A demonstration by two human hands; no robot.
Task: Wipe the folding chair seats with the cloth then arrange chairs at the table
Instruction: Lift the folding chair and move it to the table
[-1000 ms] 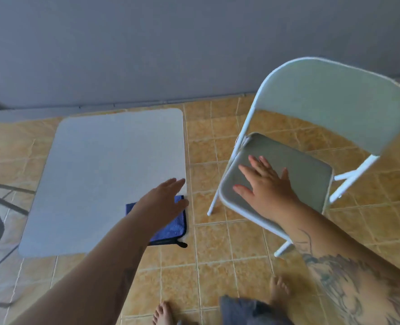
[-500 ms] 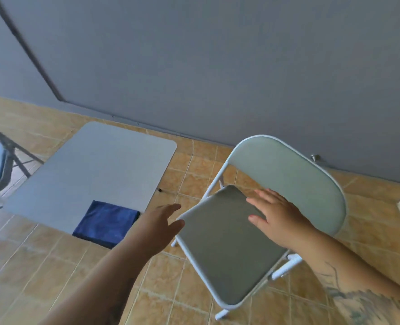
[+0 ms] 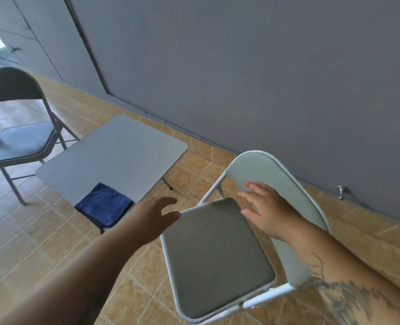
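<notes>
A white folding chair (image 3: 220, 256) with a grey-green seat stands unfolded in front of me, its backrest toward the wall. My right hand (image 3: 267, 209) hovers with spread fingers over the seat's far edge, in front of the backrest. My left hand (image 3: 154, 216) is open at the seat's near-left corner, holding nothing. A folded dark blue cloth (image 3: 104, 204) lies on the near corner of the small grey table (image 3: 116, 156), left of my left hand. A dark folding chair (image 3: 18, 139) stands at the table's far left side.
A grey wall (image 3: 241, 66) runs close behind the table and the white chair. A metal door stop (image 3: 341, 191) sits at the wall's base on the right. The floor is tan tile (image 3: 30, 242).
My view has swung left and up, bringing the dark chair into sight. My left hand left the cloth and came to the seat's corner. My right hand lifted from the seat toward the backrest.
</notes>
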